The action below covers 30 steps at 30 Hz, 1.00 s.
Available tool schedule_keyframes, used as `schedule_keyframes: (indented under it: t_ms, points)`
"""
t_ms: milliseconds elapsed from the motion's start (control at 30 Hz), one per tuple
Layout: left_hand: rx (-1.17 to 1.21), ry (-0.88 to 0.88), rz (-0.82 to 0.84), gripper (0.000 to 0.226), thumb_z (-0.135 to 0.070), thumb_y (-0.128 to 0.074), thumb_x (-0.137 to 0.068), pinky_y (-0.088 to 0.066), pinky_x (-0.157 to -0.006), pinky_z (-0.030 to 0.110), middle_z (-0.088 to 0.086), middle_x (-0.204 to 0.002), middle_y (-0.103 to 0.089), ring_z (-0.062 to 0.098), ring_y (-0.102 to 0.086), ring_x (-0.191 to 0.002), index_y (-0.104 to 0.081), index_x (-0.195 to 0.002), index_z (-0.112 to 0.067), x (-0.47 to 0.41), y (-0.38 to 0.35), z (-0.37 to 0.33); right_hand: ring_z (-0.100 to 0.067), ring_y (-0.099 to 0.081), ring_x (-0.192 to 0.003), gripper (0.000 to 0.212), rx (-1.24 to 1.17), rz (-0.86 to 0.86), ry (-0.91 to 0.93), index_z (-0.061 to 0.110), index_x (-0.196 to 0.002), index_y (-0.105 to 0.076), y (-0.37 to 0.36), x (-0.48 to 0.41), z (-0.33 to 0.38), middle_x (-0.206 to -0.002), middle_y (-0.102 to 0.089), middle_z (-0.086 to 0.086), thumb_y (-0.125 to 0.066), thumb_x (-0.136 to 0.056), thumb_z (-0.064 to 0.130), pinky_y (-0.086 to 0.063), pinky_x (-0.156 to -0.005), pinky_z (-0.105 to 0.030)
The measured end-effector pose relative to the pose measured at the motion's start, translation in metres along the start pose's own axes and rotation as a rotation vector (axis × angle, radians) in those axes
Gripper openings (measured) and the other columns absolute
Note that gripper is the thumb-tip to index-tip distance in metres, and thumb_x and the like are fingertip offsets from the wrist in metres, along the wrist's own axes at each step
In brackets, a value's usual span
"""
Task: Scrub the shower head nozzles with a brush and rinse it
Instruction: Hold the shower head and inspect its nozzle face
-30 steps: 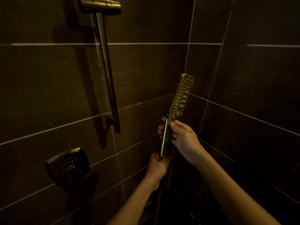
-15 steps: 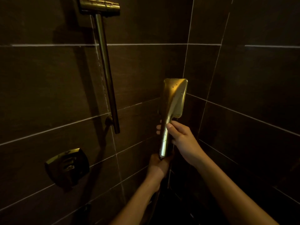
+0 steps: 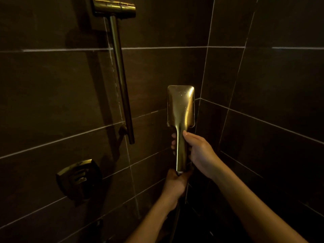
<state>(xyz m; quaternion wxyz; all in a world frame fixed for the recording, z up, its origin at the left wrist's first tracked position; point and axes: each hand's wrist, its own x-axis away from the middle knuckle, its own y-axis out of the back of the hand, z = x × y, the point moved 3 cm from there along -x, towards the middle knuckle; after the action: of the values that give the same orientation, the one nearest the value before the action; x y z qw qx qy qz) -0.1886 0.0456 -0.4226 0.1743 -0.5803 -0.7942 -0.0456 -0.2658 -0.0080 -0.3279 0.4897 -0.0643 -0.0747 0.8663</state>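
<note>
A brass hand-held shower head (image 3: pixel 181 106) stands upright in the tiled corner, its smooth wet back toward me and its nozzle face hidden. My right hand (image 3: pixel 199 153) grips the handle just under the flat head, thumb on the near side. My left hand (image 3: pixel 175 183) grips the bottom end of the handle where the hose (image 3: pixel 175 223) joins; its fingers are mostly hidden. No brush is in view.
A brass slide rail (image 3: pixel 121 74) with a holder bracket (image 3: pixel 114 7) at its top runs down the left wall. A square brass valve handle (image 3: pixel 78 178) sits lower left. Dark tiled walls meet in a corner behind the shower head. The light is dim.
The shower head has turned about its handle: a second ago the nozzle face showed at an angle, now its plain back faces me. Both hands kept their places on the handle.
</note>
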Motion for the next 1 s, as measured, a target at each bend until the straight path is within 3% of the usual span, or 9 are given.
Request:
schedule_keyframes:
  t_ms: [133,233,367,433,533,600,767,867,1000]
  points:
    - [-0.036,0.014,-0.001,0.031,-0.038,-0.069,-0.087,-0.044,-0.062,0.028,0.001,-0.091,-0.061,0.013,-0.056,-0.074,-0.048,-0.107,-0.025,-0.003,0.003,-0.001,-0.023,-0.068,-0.094,0.033,-0.052,-0.13,0.08,0.009,-0.115,-0.07,-0.005,-0.001,-0.007,-0.098,-0.072,-0.008,-0.053,-0.101,0.034,-0.053,-0.091,-0.041]
    - [-0.061,0.048,0.067,0.029,-0.032,-0.067,-0.089,-0.044,-0.066,0.029,-0.001,-0.094,-0.06,0.012,-0.057,-0.079,-0.045,-0.107,-0.03,-0.002,0.002,-0.001,-0.017,-0.065,-0.079,0.04,-0.284,-0.04,0.025,0.005,-0.123,-0.065,-0.009,-0.001,-0.008,-0.086,-0.069,-0.005,-0.051,-0.1,0.035,-0.052,-0.079,-0.032]
    - [-0.069,0.098,0.161,0.034,-0.02,-0.065,-0.091,-0.045,-0.056,0.022,-0.002,-0.083,-0.062,0.006,-0.061,-0.067,-0.051,-0.121,-0.019,0.006,0.001,0.0,-0.011,-0.057,-0.068,0.054,-0.41,0.075,-0.056,0.011,-0.138,-0.053,-0.011,-0.001,-0.009,-0.082,-0.07,-0.001,-0.048,-0.094,0.042,-0.044,-0.071,-0.028]
    - [-0.046,0.088,0.151,0.038,-0.025,-0.067,-0.09,-0.047,-0.071,0.028,-0.003,-0.099,-0.063,0.01,-0.061,-0.085,-0.051,-0.124,-0.025,0.006,0.0,0.002,-0.012,-0.059,-0.071,0.049,-0.321,0.078,-0.035,0.016,-0.132,-0.058,-0.012,-0.001,-0.008,-0.088,-0.072,-0.001,-0.048,-0.094,0.046,-0.046,-0.073,-0.031]
    - [-0.022,0.025,0.033,0.027,-0.032,-0.065,-0.092,-0.045,-0.083,0.033,-0.008,-0.091,-0.052,0.007,-0.053,-0.082,-0.039,-0.094,-0.035,0.005,0.005,-0.001,-0.008,-0.068,-0.092,0.042,0.205,-0.129,0.142,0.025,-0.117,-0.067,-0.009,0.001,-0.007,-0.101,-0.072,0.007,-0.061,-0.086,0.054,-0.052,-0.085,-0.032]
    - [-0.011,0.023,-0.059,0.028,-0.034,-0.066,-0.091,-0.051,-0.085,0.037,-0.002,-0.094,-0.056,0.014,-0.059,-0.084,-0.039,-0.094,-0.033,0.001,0.008,-0.001,-0.002,-0.07,-0.095,0.033,0.39,-0.259,0.285,0.029,-0.109,-0.068,-0.006,0.004,-0.004,-0.1,-0.073,0.01,-0.072,-0.083,0.048,-0.058,-0.084,-0.028]
    - [-0.018,0.026,-0.102,0.032,-0.041,-0.072,-0.084,-0.054,-0.093,0.046,0.004,-0.1,-0.063,0.022,-0.064,-0.091,-0.051,-0.102,-0.024,0.001,0.011,-0.005,-0.002,-0.07,-0.097,0.022,0.525,-0.264,0.351,0.028,-0.111,-0.069,-0.005,0.004,-0.002,-0.102,-0.073,0.01,-0.07,-0.091,0.037,-0.062,-0.083,-0.033]
    - [-0.055,0.037,-0.055,0.035,-0.036,-0.065,-0.091,-0.047,-0.09,0.037,-0.006,-0.082,-0.048,0.01,-0.05,-0.075,-0.033,-0.077,-0.034,0.003,0.013,-0.004,-0.006,-0.069,-0.104,0.026,0.52,-0.197,0.357,0.019,-0.118,-0.071,-0.004,0.003,-0.005,-0.108,-0.074,0.007,-0.063,-0.097,0.031,-0.059,-0.092,-0.039]
    - [-0.065,0.047,-0.041,0.031,-0.042,-0.068,-0.088,-0.051,-0.086,0.038,0.002,-0.097,-0.06,0.018,-0.059,-0.087,-0.038,-0.083,-0.034,0.007,0.015,0.0,-0.006,-0.067,-0.113,0.027,0.387,-0.115,0.36,0.014,-0.123,-0.071,-0.007,0.006,-0.007,-0.116,-0.075,0.004,-0.054,-0.102,0.02,-0.053,-0.093,-0.023]
